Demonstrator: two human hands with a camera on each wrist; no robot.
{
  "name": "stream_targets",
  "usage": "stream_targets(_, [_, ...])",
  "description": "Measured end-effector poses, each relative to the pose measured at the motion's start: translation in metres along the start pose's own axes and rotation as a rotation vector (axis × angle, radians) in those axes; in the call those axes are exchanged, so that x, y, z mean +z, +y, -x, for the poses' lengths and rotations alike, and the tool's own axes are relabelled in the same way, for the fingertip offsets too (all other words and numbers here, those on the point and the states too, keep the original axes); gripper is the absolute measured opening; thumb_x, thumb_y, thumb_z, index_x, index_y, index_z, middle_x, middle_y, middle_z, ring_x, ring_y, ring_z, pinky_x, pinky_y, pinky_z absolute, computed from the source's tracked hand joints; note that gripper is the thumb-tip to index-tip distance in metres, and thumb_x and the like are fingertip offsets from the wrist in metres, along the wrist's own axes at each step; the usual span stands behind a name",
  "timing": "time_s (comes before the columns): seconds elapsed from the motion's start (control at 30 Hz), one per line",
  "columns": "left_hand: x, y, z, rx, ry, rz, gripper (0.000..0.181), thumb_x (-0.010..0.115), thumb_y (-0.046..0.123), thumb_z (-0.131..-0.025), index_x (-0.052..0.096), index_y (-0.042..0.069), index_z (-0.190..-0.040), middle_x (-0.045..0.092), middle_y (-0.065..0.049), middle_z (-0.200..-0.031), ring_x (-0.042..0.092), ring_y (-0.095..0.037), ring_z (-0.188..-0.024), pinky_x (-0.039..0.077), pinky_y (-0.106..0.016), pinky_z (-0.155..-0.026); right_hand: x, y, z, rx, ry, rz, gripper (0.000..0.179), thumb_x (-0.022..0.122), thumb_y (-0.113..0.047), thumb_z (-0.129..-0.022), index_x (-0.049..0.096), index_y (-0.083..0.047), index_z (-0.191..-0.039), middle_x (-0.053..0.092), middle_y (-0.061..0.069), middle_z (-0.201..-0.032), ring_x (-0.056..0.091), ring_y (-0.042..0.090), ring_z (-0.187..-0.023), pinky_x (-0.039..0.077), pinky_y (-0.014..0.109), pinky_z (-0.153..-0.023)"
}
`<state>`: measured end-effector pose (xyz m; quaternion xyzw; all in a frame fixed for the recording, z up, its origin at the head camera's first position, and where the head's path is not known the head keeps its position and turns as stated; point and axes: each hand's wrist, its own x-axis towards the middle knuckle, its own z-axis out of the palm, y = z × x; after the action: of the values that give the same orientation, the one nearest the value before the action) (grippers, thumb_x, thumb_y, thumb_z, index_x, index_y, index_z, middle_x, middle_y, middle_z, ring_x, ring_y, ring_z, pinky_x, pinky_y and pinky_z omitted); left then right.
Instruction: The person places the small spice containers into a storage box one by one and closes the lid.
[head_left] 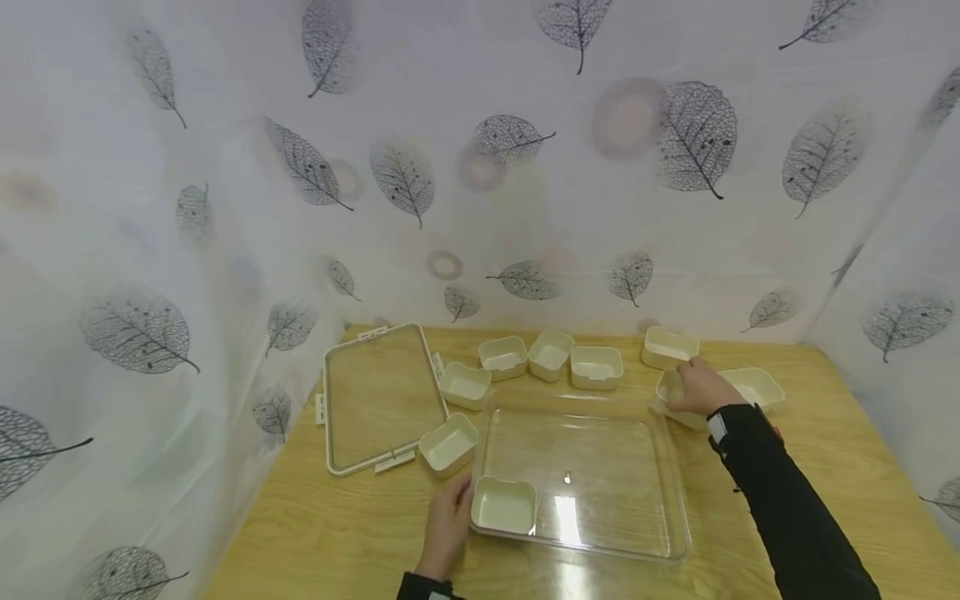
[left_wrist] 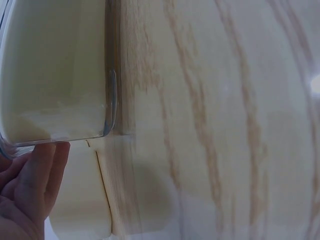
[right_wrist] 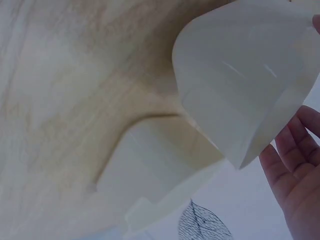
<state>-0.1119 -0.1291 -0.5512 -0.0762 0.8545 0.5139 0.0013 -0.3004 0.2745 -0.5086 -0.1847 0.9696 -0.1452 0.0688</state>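
A clear plastic tray (head_left: 592,546) lies on the table, with a cream box (head_left: 504,506) inside its front left corner. At that corner my left hand (head_left: 447,521) holds the tray's left edge; in the left wrist view fingertips (left_wrist: 61,155) meet the clear wall, while the thumb is mostly hidden. Over at the right, my right hand (head_left: 701,387) grips another cream box (right_wrist: 240,65) by its rim, and this box looks tilted in the right wrist view. Beside it stand a cream box (head_left: 670,342) behind and another (head_left: 757,386) to the right.
Several cream boxes (head_left: 596,367) stand in a curve along the tray's back and left sides. A cream-rimmed frame with a clear panel (head_left: 386,400) and side clips lies at the back left. Leaf-patterned sheeting (head_left: 525,208) encloses the wooden table (head_left: 322,533).
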Motion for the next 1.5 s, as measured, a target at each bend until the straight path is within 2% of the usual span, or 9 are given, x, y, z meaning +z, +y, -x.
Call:
stream_targets(0.13, [-0.001, 0.000, 0.000, -0.029, -0.004, 0.004, 0.028, 0.048, 0.004, -0.089, 0.053, -0.006, -0.114, 0.055, -0.021, -0.113, 0.051, -0.032, -0.106, 0.044, -0.042, -0.086, -0.016, -0.009, 0.000, -0.023, 0.048, 0.032, 0.062, 0.067, -0.024, -0.070, 0.044, 0.019, -0.108, 0.042, 0.035, -0.101, 0.043, 0.045, -0.091, 0.041, 0.050, -0.073])
stream_targets(0.27, [-0.003, 0.001, 0.001, -0.051, -0.010, -0.001, 0.028, 0.048, 0.004, -0.089, 0.052, -0.007, -0.115, 0.054, -0.022, -0.114, 0.050, -0.032, -0.107, 0.044, -0.042, -0.086, -0.032, -0.023, 0.001, -0.078, 0.145, 0.079, 0.060, 0.067, -0.023, -0.068, 0.045, 0.018, -0.106, 0.042, 0.032, -0.099, 0.042, 0.044, -0.090, 0.040, 0.051, -0.075])
stream_targets(0.37, [-0.004, 0.001, 0.002, -0.045, -0.009, -0.008, 0.028, 0.048, 0.004, -0.089, 0.052, -0.007, -0.114, 0.055, -0.022, -0.113, 0.051, -0.033, -0.106, 0.044, -0.042, -0.085, -0.042, -0.039, 0.000, -0.119, 0.210, 0.096, 0.061, 0.067, -0.023, -0.067, 0.046, 0.018, -0.106, 0.042, 0.031, -0.099, 0.041, 0.044, -0.091, 0.039, 0.051, -0.077])
stream_targets(0.6, [-0.005, 0.002, 0.000, -0.038, -0.003, -0.016, 0.028, 0.048, 0.005, -0.089, 0.052, -0.008, -0.114, 0.055, -0.022, -0.112, 0.051, -0.033, -0.105, 0.044, -0.042, -0.085, -0.049, -0.086, -0.003, -0.183, 0.242, 0.074, 0.069, 0.069, -0.027, -0.064, 0.044, 0.016, -0.112, 0.042, 0.030, -0.107, 0.040, 0.041, -0.098, 0.040, 0.050, -0.082])
stream_targets(0.83, [-0.003, 0.001, 0.001, -0.014, 0.002, -0.017, 0.027, 0.048, 0.004, -0.089, 0.053, -0.008, -0.113, 0.056, -0.021, -0.112, 0.052, -0.032, -0.105, 0.044, -0.042, -0.086, -0.023, -0.133, -0.004, -0.304, 0.282, 0.048, 0.068, 0.071, -0.028, -0.057, 0.049, 0.013, -0.107, 0.047, 0.022, -0.100, 0.048, 0.034, -0.090, 0.045, 0.043, -0.076])
stream_targets(1.07, [-0.001, -0.002, 0.000, 0.001, 0.010, -0.018, 0.027, 0.048, 0.002, -0.088, 0.053, -0.008, -0.113, 0.056, -0.022, -0.111, 0.051, -0.032, -0.105, 0.044, -0.043, -0.086, 0.011, -0.175, -0.008, -0.392, 0.167, 0.054, 0.068, 0.072, -0.032, -0.057, 0.050, 0.008, -0.108, 0.046, 0.014, -0.096, 0.046, 0.025, -0.085, 0.046, 0.035, -0.070])
stream_targets(1.23, [0.000, -0.002, 0.001, 0.013, 0.007, -0.022, 0.027, 0.048, 0.002, -0.088, 0.053, -0.010, -0.112, 0.055, -0.024, -0.111, 0.051, -0.034, -0.105, 0.044, -0.043, -0.086, 0.039, -0.192, -0.010, -0.421, 0.102, 0.051, 0.066, 0.074, -0.036, -0.057, 0.053, 0.004, -0.104, 0.045, 0.008, -0.093, 0.045, 0.020, -0.083, 0.046, 0.032, -0.069])
stream_targets(1.5, [0.001, -0.003, 0.000, 0.042, 0.009, -0.013, 0.027, 0.048, 0.002, -0.088, 0.053, -0.010, -0.112, 0.056, -0.023, -0.111, 0.051, -0.033, -0.105, 0.043, -0.042, -0.086, 0.073, -0.206, -0.014, -0.466, 0.064, 0.017, 0.067, 0.072, -0.046, -0.060, 0.055, 0.003, -0.102, 0.047, 0.005, -0.090, 0.047, 0.017, -0.080, 0.047, 0.030, -0.070])
